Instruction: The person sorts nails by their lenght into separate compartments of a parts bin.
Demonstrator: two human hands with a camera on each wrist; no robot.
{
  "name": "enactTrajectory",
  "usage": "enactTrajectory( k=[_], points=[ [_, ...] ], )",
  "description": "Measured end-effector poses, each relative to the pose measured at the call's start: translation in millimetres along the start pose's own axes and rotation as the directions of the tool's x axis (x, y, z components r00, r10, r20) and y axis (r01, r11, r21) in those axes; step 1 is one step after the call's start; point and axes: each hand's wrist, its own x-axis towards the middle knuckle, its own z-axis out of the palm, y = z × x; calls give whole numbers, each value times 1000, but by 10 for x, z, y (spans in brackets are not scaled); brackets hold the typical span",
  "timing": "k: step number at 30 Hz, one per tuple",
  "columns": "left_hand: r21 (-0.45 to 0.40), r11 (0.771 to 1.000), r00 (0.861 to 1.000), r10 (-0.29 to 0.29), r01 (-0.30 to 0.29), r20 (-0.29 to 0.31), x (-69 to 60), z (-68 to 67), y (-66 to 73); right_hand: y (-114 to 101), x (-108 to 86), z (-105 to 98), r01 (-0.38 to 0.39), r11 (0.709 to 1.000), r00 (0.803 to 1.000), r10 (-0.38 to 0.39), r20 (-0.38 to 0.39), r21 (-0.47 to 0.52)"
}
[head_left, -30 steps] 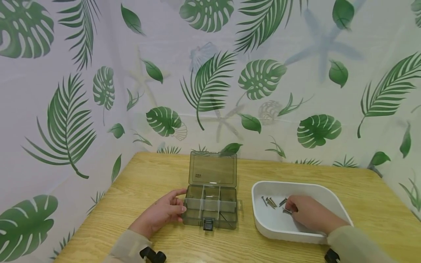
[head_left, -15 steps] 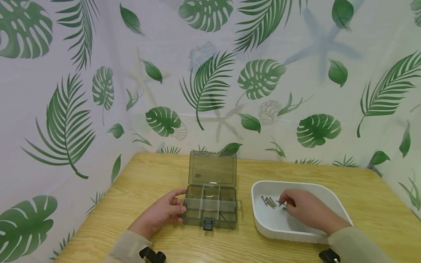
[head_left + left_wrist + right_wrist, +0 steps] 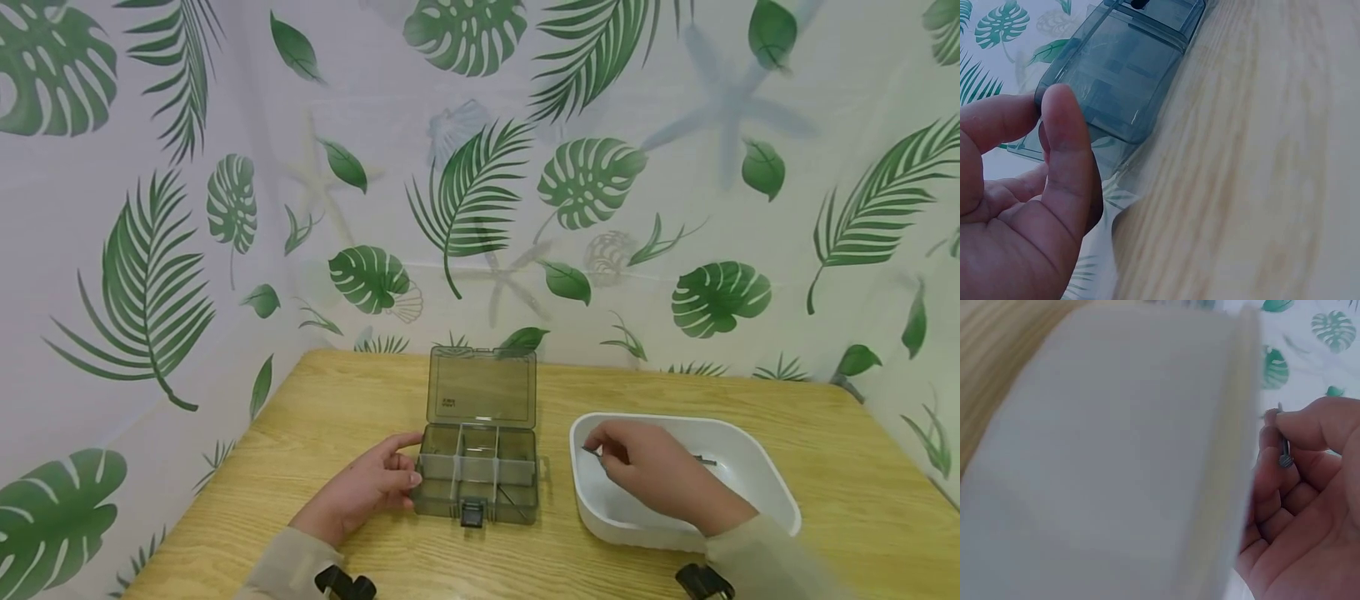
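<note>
A smoky see-through compartment box (image 3: 477, 471) stands with its lid (image 3: 482, 385) raised; a thin screw (image 3: 513, 500) lies in its front right compartment. My left hand (image 3: 367, 487) holds the box's left side between thumb and fingers, as the left wrist view shows at the box's edge (image 3: 1129, 81). Over the left part of the white tray (image 3: 686, 542), my right hand (image 3: 660, 475) pinches a grey screw (image 3: 1284, 447) between thumb and fingertips, its head downward in the right wrist view. A few dark screws (image 3: 705, 460) show behind the right hand, which hides part of the tray.
A wooden table (image 3: 360, 383) carries the box and the tray, with a strip of bare wood between them. A leaf-printed cloth (image 3: 480, 208) hangs behind and on the left. Black wrist mounts show at both sleeves.
My right hand has moved left across the tray, with a screw between its fingertips, uncovering dark screws behind it and covering the brass ones. The left hand and box have stayed in place.
</note>
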Motion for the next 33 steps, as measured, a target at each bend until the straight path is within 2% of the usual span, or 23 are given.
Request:
enactTrajectory(
  k=[6, 16, 20, 25, 33],
  points=[
    [-3, 1000, 1000, -3, 3, -3, 3, -14, -2, -226, 78, 112, 82, 996, 997, -82, -8, 20],
    [-7, 1000, 1000, 0, 0, -4, -5, -17, 11, -510, 230, 385, 94, 996, 996, -94, 1, -5],
    [-13, 1000, 1000, -4, 4, -7, -8, -15, 8, -605, 268, 473, 123, 992, 992, -123, 2, -20],
    [-7, 1000, 1000, -7, 7, -16, -15, -12, -1, -683, 321, 554, 150, 988, 989, -150, 8, -41],
    [9, 1000, 1000, -6, 6, -1, -42, 29, 36, -702, 334, 638, 126, 991, 992, -125, 30, -45]
  ],
)
